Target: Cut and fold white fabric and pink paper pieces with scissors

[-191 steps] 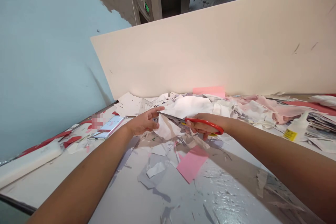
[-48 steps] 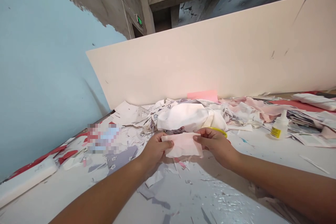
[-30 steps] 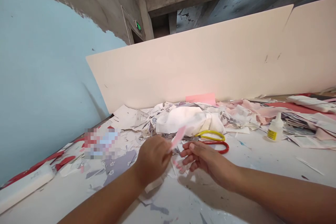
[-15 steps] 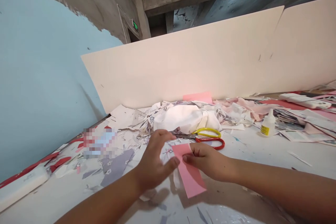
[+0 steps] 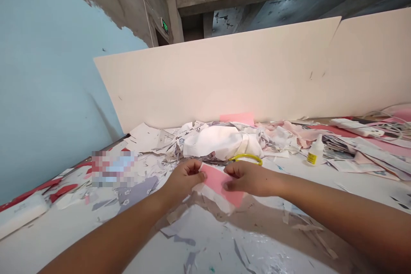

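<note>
A pink paper strip (image 5: 221, 186) is held between my two hands above the table, tilted, with a whitish piece of paper (image 5: 213, 197) along its lower left edge. My left hand (image 5: 188, 175) pinches its upper left corner between thumb and fingers. At its upper right edge, my right hand (image 5: 244, 177) grips it with the thumb on the near face and the fingers curled. Just behind my hands lie scissors, of which the yellow handle (image 5: 246, 157) shows; the rest is mostly hidden by my right hand.
Scraps and a crumpled white heap (image 5: 218, 141) lie along the upright cream board (image 5: 208, 81). A small glue bottle (image 5: 315, 152) stands to the right. Farther right are a white power strip (image 5: 356, 127) and cables. Lilac paper (image 5: 138, 192) and red pieces (image 5: 64, 192) lie left.
My left hand, open beside the pink strip before, has closed on its corner. The strip has turned flatter and shifted left and up. The red scissor handle is now covered by my right hand.
</note>
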A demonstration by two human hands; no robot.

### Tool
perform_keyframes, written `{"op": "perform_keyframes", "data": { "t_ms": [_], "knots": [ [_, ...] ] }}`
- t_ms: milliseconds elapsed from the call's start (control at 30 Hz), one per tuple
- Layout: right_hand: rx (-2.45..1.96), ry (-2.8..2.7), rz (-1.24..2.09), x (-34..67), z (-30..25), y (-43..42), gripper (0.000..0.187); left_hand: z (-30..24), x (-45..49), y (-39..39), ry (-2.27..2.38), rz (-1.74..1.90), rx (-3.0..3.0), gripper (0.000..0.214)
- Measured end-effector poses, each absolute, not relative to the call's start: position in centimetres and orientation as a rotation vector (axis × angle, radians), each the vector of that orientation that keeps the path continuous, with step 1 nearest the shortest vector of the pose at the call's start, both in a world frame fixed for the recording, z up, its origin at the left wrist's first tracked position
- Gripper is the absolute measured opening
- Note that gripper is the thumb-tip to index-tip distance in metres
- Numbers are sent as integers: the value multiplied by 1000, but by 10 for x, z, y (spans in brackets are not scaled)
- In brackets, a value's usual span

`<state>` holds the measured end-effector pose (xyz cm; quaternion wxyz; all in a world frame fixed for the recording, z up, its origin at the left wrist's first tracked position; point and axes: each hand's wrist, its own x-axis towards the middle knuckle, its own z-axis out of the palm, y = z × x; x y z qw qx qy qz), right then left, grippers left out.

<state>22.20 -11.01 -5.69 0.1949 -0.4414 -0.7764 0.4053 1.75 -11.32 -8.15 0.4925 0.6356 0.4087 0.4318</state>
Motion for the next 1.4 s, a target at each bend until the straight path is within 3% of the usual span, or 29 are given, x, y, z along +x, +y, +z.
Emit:
{"op": "perform_keyframes", "data": {
  "t_ms": [167,333,633,900,1100,1400],
  "knots": [
    [-1217,-1830,1311,226,-61,-95,20,-81,15,-109,1036,1170,1418,21],
    [-1182,-1831,1255,225,-63,-96,20,-78,18,-113,978,1045,1342,25],
    [-1021,-1611,1267,225,-67,-88,20,-87,15,-101,1090,1273,1523,28],
    [-1047,-1657,1307,226,-62,-92,20,-80,13,-110,852,907,1238,28],
    [-987,-1690,1322,227,-64,-89,15,-83,18,-111,935,943,1207,44],
    [-1021,-1722,1277,228,-66,-88,14,-88,16,-106,974,967,1230,45]
  ]
}}
